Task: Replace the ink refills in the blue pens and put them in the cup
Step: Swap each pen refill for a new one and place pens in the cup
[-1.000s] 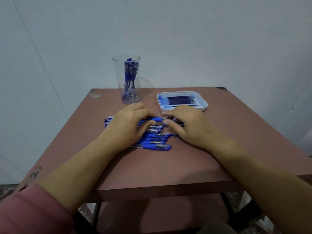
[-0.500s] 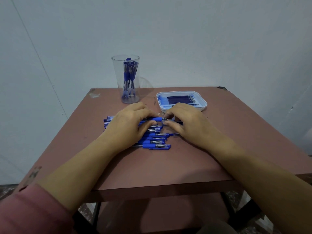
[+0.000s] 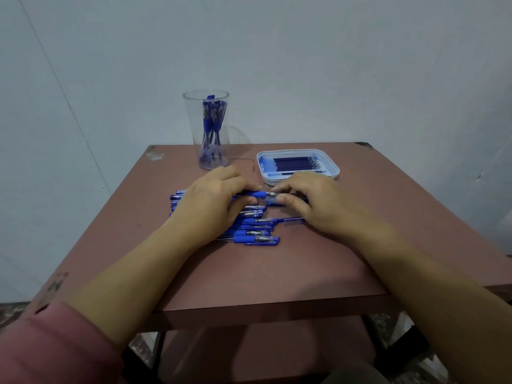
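Over the pile of pens (image 3: 249, 234), near the middle of the table (image 3: 277, 273): one blue pen (image 3: 256, 194), lying sideways, tip pointing right, held at both ends.

Probably very light and stiff, so not likely to bend in the fingers. Likely smooth and a bit slippery on the clear barrel. Best held by the blue rubber grip, where fingers should not slide. Small metal tip, so best turned gently, with no hard pulling. Thin refill inside, maybe easy to bend once out.

Clear plastic body, dark blue grip near the front, shiny silver point.

Left hand (image 3: 213, 202) curled round the barrel, fingers over the top, thumb below. Right hand (image 3: 313, 202) pinching the tip end between thumb and first fingers, other fingers bent loosely. Hard to tell if the small clear-blue bit under that pinch is a cap or part of another pen.

Under and in front of both hands, many more pens in the pile, all lying sideways, some with caps on. Just beside the right hand, a loose blue cap (image 3: 293, 220) flat on the table.

Farther back on the right, a white tray (image 3: 331, 173) with a row of dark refills (image 3: 296, 163) inside. Farther back on the left, a tall clear cup (image 3: 194, 126) with a few blue pens standing in it already. Lots left to do, judging by the big pile.

Down in the near left corner, a pink sleeve (image 3: 55, 342).
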